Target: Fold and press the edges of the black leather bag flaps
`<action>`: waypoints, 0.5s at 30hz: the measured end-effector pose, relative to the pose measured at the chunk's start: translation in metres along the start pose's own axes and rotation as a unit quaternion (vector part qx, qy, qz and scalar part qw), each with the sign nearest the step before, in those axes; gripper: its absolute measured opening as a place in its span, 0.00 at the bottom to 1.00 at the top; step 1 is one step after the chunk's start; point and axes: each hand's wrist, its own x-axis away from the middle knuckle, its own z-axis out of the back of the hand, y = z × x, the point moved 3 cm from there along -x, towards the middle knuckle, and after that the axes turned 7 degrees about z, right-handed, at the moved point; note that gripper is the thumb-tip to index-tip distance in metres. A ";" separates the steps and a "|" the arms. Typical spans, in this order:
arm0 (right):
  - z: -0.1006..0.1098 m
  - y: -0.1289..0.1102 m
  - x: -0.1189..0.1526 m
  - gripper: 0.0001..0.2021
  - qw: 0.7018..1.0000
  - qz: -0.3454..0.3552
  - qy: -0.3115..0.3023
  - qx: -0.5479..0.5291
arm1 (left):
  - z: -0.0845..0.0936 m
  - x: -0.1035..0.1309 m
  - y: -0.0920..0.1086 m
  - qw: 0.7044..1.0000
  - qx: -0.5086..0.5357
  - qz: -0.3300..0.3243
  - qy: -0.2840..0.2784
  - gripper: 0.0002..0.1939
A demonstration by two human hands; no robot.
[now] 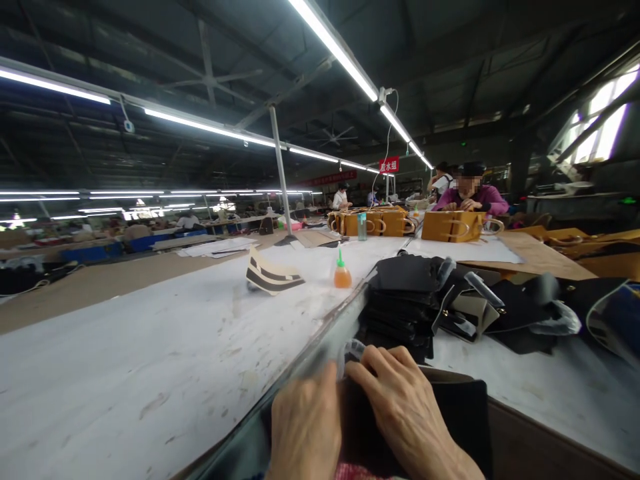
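Observation:
Close in front of me is a black leather bag piece (465, 413), its dark panel reaching to the right below my hands. A handle wrapped in clear plastic (355, 348) rises from it just beyond my fingers. My right hand (400, 393) is closed over the piece at the handle, its fingers bent and their tips partly hidden. To its left, my left hand (306, 423) is smeared by motion, close to the same piece; what it holds does not show. A stack of black leather pieces (400, 300) lies just beyond my hands.
Black bag parts with plastic-wrapped handles (525, 313) lie at right. On the white table covering (150, 373) stand an orange glue bottle with green nozzle (343, 275) and a striped curved strip (273, 273). Farther off are tan bags (450, 225) and a person in purple (493, 199).

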 end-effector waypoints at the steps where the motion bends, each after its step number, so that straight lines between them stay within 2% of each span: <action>1: 0.000 0.000 0.001 0.24 1.000 0.004 -0.002 0.001 | -0.002 -0.001 0.003 0.998 -0.002 0.026 -0.050 0.18; 3: 0.001 0.001 0.005 0.24 1.000 0.007 -0.008 0.004 | -0.005 -0.001 0.008 0.995 0.011 0.029 -0.091 0.16; 7: 0.015 0.012 0.024 0.10 1.000 0.011 -0.004 0.015 | -0.008 0.001 0.004 0.995 0.078 -0.012 -0.056 0.15; 9: 0.025 0.023 0.042 0.08 0.999 -0.012 0.020 0.026 | -0.008 0.003 -0.005 0.990 0.135 -0.014 -0.041 0.15; 12: 0.035 0.042 0.075 0.10 0.992 -0.107 0.065 0.014 | -0.002 0.006 -0.020 0.976 0.217 0.001 -0.014 0.15; 15: 0.033 0.062 0.103 0.07 0.963 -0.234 0.111 -0.070 | 0.009 0.010 -0.026 0.965 0.262 -0.001 -0.008 0.15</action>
